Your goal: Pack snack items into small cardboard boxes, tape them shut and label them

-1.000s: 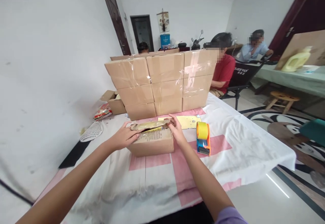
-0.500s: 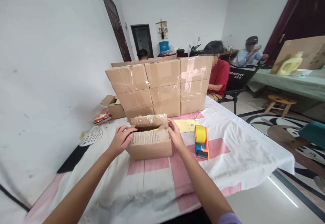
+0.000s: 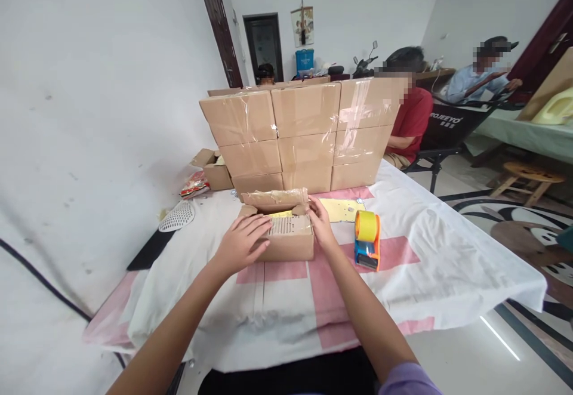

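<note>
A small cardboard box point(image 3: 290, 247) stands on the table in front of me, its top flaps raised and a bit of yellow showing inside. Fingers stretched, my left hand point(image 3: 244, 241) lies flat over the left part of the box's front flap. At the right end, my right hand point(image 3: 319, 221) grips the box's corner by the side flap. Right of the box stands a tape dispenser point(image 3: 367, 246) with a yellow roll in an orange and blue frame. A yellow patterned sheet point(image 3: 340, 209) lies behind my right hand.
Stacked taped cartons point(image 3: 307, 138) form a wall behind the box. An open carton point(image 3: 218, 175), a red packet point(image 3: 196, 185) and a white perforated piece point(image 3: 178, 216) sit at left. A person in a red shirt point(image 3: 418, 120) sits beyond the cartons.
My left hand has moved from the box's left edge onto its front flap, fingers now extended. My right hand stays at the right end. The camera view has shifted.
</note>
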